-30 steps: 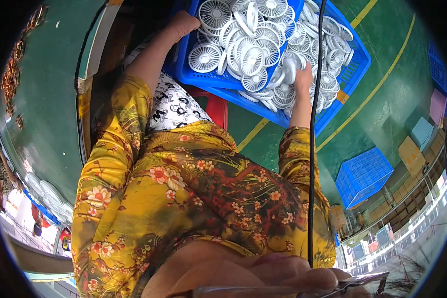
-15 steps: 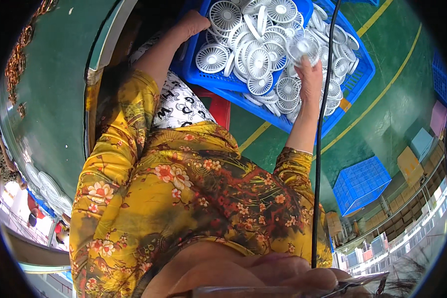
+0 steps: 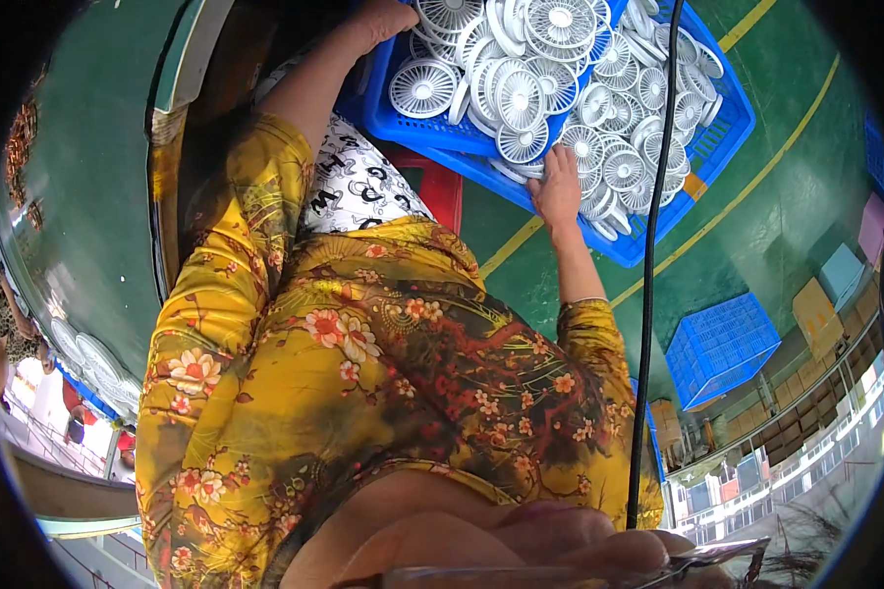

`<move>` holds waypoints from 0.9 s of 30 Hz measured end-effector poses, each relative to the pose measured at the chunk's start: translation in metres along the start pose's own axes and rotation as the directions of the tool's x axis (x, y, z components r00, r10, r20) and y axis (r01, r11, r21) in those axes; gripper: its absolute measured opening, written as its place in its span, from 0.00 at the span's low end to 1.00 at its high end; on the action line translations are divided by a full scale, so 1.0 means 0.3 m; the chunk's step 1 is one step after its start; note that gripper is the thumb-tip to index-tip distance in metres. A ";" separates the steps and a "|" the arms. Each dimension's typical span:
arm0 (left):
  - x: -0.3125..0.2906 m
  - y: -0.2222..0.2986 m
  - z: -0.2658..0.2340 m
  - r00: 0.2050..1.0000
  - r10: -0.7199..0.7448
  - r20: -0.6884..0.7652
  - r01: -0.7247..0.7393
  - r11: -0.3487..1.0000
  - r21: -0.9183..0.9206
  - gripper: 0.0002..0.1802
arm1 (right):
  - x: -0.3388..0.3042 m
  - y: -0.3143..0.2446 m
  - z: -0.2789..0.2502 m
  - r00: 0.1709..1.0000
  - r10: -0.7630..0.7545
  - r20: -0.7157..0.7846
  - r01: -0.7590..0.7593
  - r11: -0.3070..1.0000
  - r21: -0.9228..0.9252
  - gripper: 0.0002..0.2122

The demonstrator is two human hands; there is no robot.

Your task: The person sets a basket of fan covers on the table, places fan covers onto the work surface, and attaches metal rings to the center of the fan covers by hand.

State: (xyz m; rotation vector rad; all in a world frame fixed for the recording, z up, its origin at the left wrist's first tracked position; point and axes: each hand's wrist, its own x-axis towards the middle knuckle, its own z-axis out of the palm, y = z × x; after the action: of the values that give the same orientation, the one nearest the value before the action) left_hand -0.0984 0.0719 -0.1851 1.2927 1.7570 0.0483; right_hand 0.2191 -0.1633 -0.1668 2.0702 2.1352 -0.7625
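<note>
Two blue plastic baskets are heaped with round white fan grilles. The upper basket (image 3: 427, 133) overlaps the lower basket (image 3: 631, 257), which extends to its right. At the upper basket's left rim is my left hand (image 3: 385, 20), its fingers closed over the edge. My right hand (image 3: 558, 188) reaches to the near side of the baskets, fingers stretched out. Its fingertips are beside the upper basket's corner and against the white grilles (image 3: 581, 147) of the lower one. Nothing shows in its grasp. Further grilles (image 3: 423, 88) lie flat or tilted in the upper basket.
A black cable (image 3: 648, 285) hangs across the view, right of my right forearm. A red stool (image 3: 444, 193) stands below the baskets. Along the left runs a green table (image 3: 88, 167) with copper-coloured parts (image 3: 22, 147). Another blue basket (image 3: 722, 348) sits on the floor at right.
My right hand has let go of the fan grille it held and moved down and left to the upper basket's corner. My left hand stays at the rim. The view has shifted slightly.
</note>
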 end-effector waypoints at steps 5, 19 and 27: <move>-0.026 -0.001 0.006 0.998 0.021 -0.060 -0.026 0.996 -0.082 0.18 | -0.016 0.079 -0.049 0.976 -0.147 0.159 0.125 0.982 0.140 0.24; -0.152 0.100 -0.063 0.991 0.108 0.077 -0.084 0.961 -0.265 0.10 | 0.131 0.161 -0.309 0.896 0.435 -0.093 -0.139 0.473 0.870 0.08; -0.231 0.079 -0.022 0.987 -0.038 0.157 0.104 0.890 -0.445 0.14 | 0.227 -0.244 -0.510 0.963 0.082 -0.256 0.075 0.833 0.548 0.28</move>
State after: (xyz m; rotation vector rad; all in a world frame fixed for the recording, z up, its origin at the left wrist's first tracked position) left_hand -0.0841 0.0322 -0.1246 0.8675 1.5485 0.2989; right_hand 0.1869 -0.0383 -0.0374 2.5858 2.2330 -1.3027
